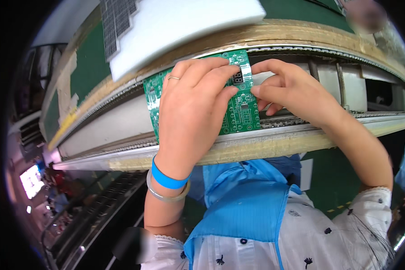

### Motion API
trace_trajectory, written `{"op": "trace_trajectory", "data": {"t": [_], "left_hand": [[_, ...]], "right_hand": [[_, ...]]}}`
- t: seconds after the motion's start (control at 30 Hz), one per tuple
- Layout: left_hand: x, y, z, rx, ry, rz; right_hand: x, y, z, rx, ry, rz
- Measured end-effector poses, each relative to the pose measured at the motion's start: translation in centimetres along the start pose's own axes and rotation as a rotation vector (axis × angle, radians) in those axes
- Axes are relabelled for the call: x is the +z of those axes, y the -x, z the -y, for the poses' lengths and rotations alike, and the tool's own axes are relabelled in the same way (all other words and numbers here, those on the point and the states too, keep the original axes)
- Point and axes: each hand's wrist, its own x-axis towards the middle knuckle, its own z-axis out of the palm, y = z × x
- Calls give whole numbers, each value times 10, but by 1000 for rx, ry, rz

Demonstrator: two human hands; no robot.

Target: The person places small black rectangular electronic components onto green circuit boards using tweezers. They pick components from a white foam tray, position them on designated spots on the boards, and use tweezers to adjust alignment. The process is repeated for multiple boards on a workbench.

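A green circuit board (pixel 244 118) lies across the two rails of a conveyor in front of me. Near its right end sits a black digit display (pixel 238 77). My left hand (pixel 191 101) reaches over the board with bent fingers, the index fingertip at the display and the thumb just below it. Much of the board's middle is hidden under this hand. At the board's right edge is my right hand (pixel 285 87), its index finger and thumb bent against the edge, one above the other. The other right fingers curl below, their tips partly hidden.
The near conveyor rail (pixel 301 130) runs between my body and the board; the far rail has a chain (pixel 297 49). Beyond it, white foam (pixel 180 27) lies on a green surface, with a dark gridded panel (pixel 117 22) at its left.
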Motion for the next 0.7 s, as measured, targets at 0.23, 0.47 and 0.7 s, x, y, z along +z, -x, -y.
{"op": "trace_trajectory", "data": {"t": [0.23, 0.47, 0.7], "left_hand": [[12, -14, 4, 36, -2, 108], [11, -17, 4, 94, -73, 149], [9, -28, 0, 176, -99, 174]], "right_hand": [[-8, -14, -12, -16, -59, 114], [-7, -21, -22, -92, -99, 161], [-9, -25, -27, -198, 46, 105]]}}
